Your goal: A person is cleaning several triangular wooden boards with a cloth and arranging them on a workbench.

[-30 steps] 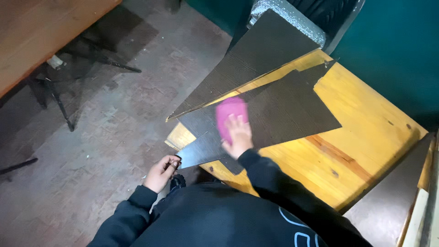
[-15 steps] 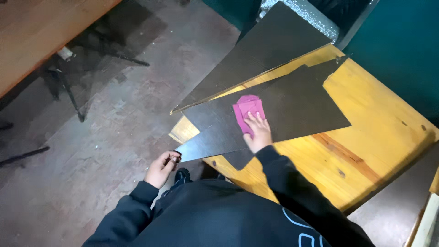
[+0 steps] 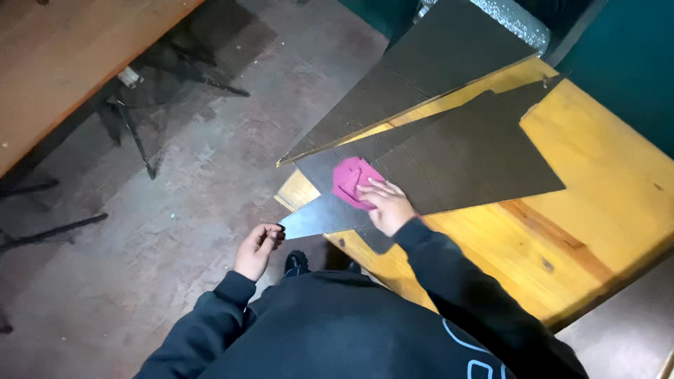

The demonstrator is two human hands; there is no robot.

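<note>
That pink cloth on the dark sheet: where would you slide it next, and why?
Probably toward the sheet's pointed tip. The right hand presses the pink cloth on the dark sheet, while the left hand grips that tip off the wooden table edge, steadying it.

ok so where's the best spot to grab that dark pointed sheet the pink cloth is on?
Probably the pointed tip of the dark sheet, which juts past the wooden table edge, open above and below. Come from the floor side, where the left hand already pinches it. The right hand presses the pink cloth flat.
</note>
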